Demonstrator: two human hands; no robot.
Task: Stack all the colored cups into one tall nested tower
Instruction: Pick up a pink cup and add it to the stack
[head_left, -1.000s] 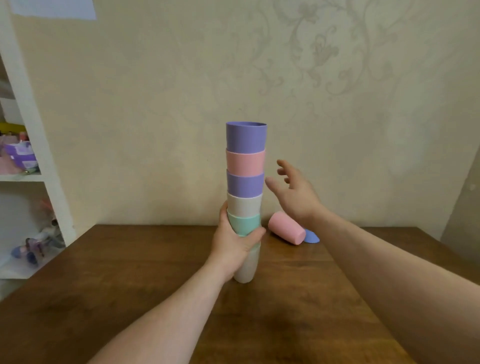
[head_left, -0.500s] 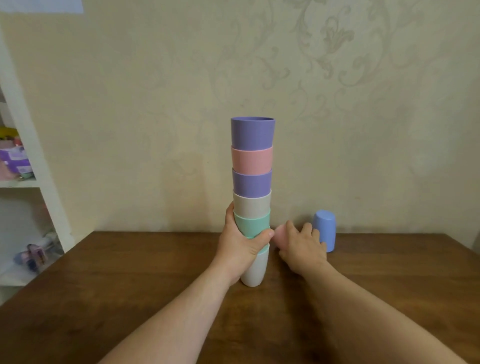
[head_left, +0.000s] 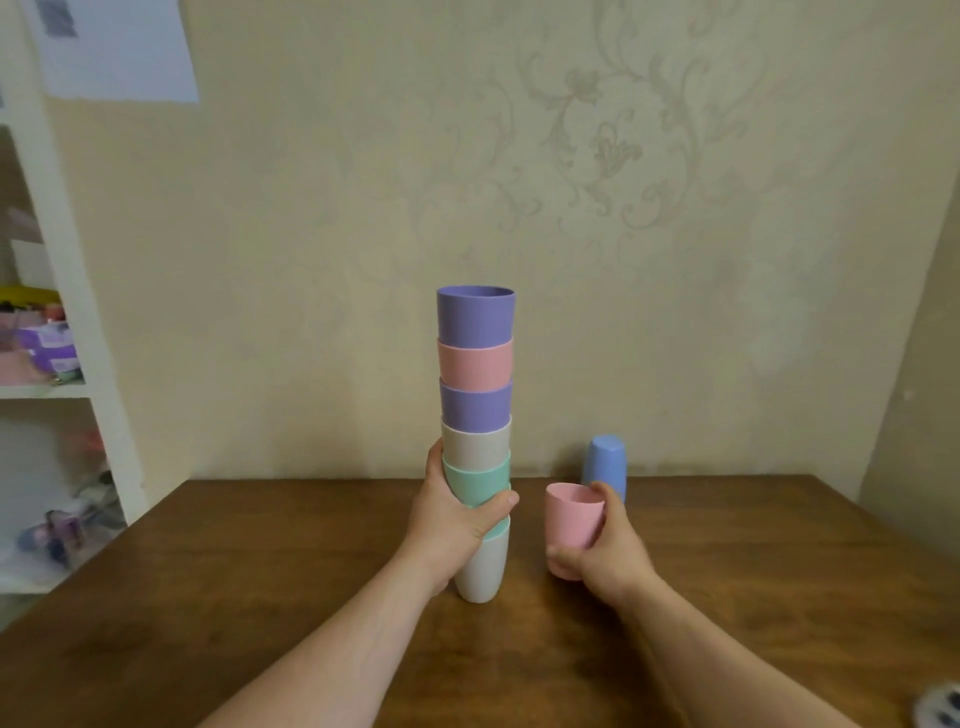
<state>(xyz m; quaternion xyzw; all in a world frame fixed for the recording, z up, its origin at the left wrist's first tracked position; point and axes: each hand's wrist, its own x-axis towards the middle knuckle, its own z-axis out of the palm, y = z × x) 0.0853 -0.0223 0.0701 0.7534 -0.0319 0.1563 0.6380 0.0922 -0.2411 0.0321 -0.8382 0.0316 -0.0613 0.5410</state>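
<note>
A tower of nested cups (head_left: 476, 405) stands upright on the wooden table (head_left: 260, 597): white at the bottom, then green, beige, purple, pink and purple on top. My left hand (head_left: 457, 519) is wrapped around the green cups low on the tower. Right of the tower, my right hand (head_left: 605, 551) grips a loose pink cup (head_left: 573, 525), mouth up and slightly tilted, just above the table. Behind it a blue cup (head_left: 605, 465) stands upside down near the wall.
A white shelf unit (head_left: 78, 364) with small items stands at the left beside the table. The patterned wall runs close behind the table's far edge. A small grey object (head_left: 940, 706) lies at the table's near right corner.
My right hand dropped to the pink cup lying on its side, closed on it and turned it mouth up, lifting it nearer to me. The left hand stayed on the tower.
</note>
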